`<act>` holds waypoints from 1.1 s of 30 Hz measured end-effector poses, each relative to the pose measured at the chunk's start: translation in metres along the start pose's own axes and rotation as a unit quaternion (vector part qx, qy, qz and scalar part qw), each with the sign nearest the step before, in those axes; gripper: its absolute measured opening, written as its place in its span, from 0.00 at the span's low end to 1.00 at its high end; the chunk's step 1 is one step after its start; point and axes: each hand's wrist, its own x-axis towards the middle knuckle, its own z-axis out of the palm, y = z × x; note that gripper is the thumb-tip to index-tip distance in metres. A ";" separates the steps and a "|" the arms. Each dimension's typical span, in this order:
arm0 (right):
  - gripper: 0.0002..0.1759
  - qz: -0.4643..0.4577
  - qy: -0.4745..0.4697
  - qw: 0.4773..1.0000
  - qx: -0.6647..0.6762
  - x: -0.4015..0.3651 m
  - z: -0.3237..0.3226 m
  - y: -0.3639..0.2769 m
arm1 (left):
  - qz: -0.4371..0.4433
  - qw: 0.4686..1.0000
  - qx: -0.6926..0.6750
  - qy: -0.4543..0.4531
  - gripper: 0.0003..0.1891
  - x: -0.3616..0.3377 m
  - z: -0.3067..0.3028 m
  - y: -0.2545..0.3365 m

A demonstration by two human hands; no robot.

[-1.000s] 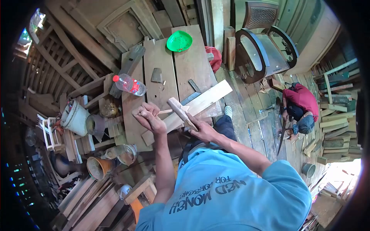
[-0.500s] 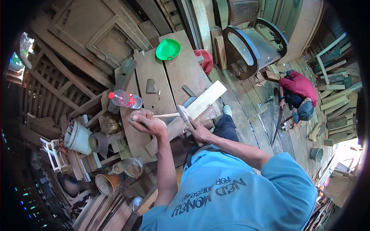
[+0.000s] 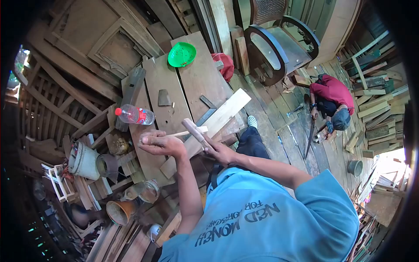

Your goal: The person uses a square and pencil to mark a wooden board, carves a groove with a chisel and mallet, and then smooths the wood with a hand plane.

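Observation:
My left hand is closed, palm partly up, over the plank bench. A thin pale wooden stick comes out from it and points toward my right hand. My right hand is wrapped around a short, thick wooden piece with a rounded end, which crosses the stick near its far end. Beneath them lies a long pale board, slanting across the bench. A metal try square rests beside that board.
On the bench are a green leaf-shaped dish, a red-capped plastic bottle and a flat metal blade. Buckets and offcuts crowd the left. At right, a person crouches with a saw near an armchair.
My right hand and its wooden piece have shifted left and tilted, so the stick's end now shows past it. My left hand has moved slightly left and down. The view has shifted a little.

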 end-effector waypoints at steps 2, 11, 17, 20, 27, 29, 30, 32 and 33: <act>0.35 0.144 -0.022 0.989 -0.025 0.007 -0.018 0.003 | -0.022 1.000 -0.002 0.007 0.17 0.001 0.002 0.003; 0.35 0.213 -0.040 0.976 0.022 -0.001 -0.022 -0.038 | 0.003 1.000 0.004 0.021 0.17 0.002 0.001 0.001; 0.35 -0.154 0.074 0.983 -0.062 0.010 0.023 0.035 | -0.016 0.998 0.003 0.059 0.18 0.005 0.001 0.005; 0.33 0.155 -0.045 0.985 0.067 -0.004 -0.017 -0.026 | -0.014 0.998 -0.007 0.058 0.17 0.012 -0.004 -0.002; 0.37 -0.152 0.004 0.983 -0.100 0.005 0.014 0.009 | -0.019 0.997 0.001 0.073 0.17 0.021 -0.003 -0.007; 0.40 0.059 -0.063 0.995 0.056 0.014 0.003 0.030 | -0.025 0.996 0.009 0.080 0.17 0.025 -0.005 -0.007; 0.40 0.186 -0.060 0.963 0.183 0.014 0.001 0.037 | -0.025 0.997 0.004 0.079 0.16 0.027 -0.005 -0.007; 0.39 -0.008 -0.001 0.999 0.044 0.017 0.031 0.035 | 0.011 0.996 0.001 0.088 0.16 0.029 -0.002 -0.018; 0.38 -0.192 0.045 0.975 -0.105 0.012 0.036 0.023 | 0.005 0.996 -0.001 0.087 0.16 0.026 0.002 -0.015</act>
